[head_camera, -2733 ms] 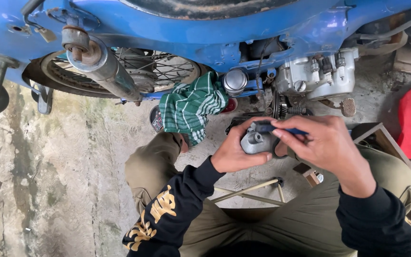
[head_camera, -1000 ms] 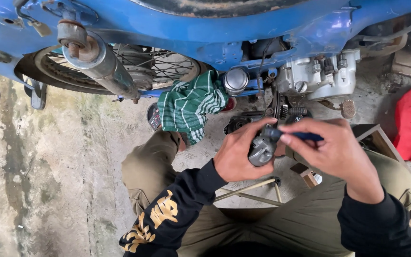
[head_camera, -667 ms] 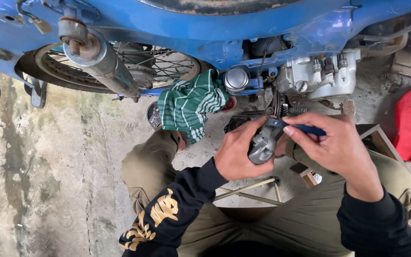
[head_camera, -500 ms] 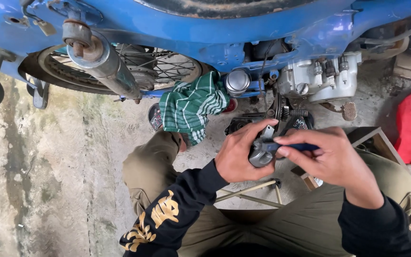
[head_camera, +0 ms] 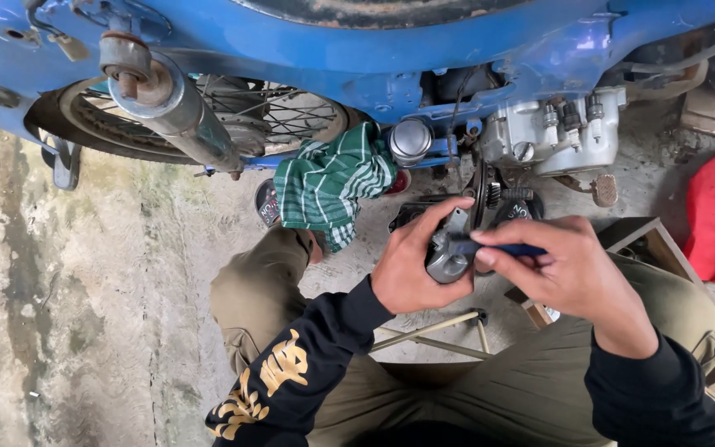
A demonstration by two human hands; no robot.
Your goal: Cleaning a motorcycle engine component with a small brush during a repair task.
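A: Largest first?
B: One blue motorcycle [head_camera: 357, 50], one spoked wheel [head_camera: 233, 124], one green checked cloth [head_camera: 328, 182].
A: Hands?
B: Two. Left hand [head_camera: 411, 269] wraps one small grey metal part [head_camera: 447, 257] below the engine. Right hand [head_camera: 568, 269] pinches one blue-handled tool [head_camera: 498, 248], tip against the part.

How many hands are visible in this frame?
2. The left hand grips a small grey metal part; the right hand holds a blue-handled tool against it. No other person's hands show.
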